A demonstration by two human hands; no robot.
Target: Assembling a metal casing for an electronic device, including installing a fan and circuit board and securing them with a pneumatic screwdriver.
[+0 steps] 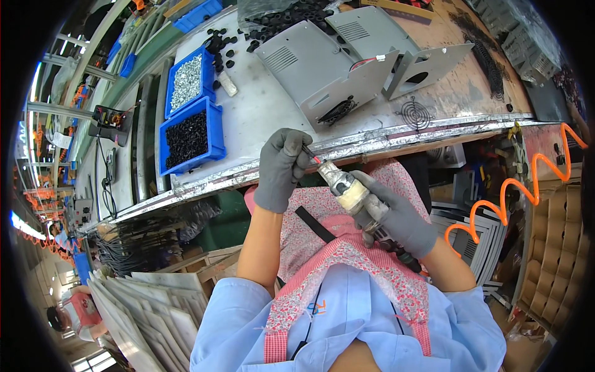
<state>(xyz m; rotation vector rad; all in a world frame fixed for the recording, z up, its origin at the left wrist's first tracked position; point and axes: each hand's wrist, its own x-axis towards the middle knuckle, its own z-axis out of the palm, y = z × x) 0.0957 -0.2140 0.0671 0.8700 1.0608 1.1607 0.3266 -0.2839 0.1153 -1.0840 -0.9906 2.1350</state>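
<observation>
In my gloved right hand (403, 220) is a power screwdriver (351, 193), its body wrapped in pale worn tape, pointing up and left. My gloved left hand (283, 164) is closed in a pinch around the tip of its thin dark bit (308, 150), just in front of the bench edge. Whether a small screw is also between those fingers is hidden. Beyond my hands, a grey sheet-metal housing (304, 59) with vent slots lies on the bench, a dark round fan part at its near panel. A second grey housing (427, 65) rests to its right.
Left on the bench (251, 121) stand a blue bin of black screws (214, 139) and a blue bin of silver hardware (171, 110). A round wire fan guard (416, 115) lies near the front edge. An orange coiled hose (505, 192) hangs at right. Flat panels (145, 310) lean lower left.
</observation>
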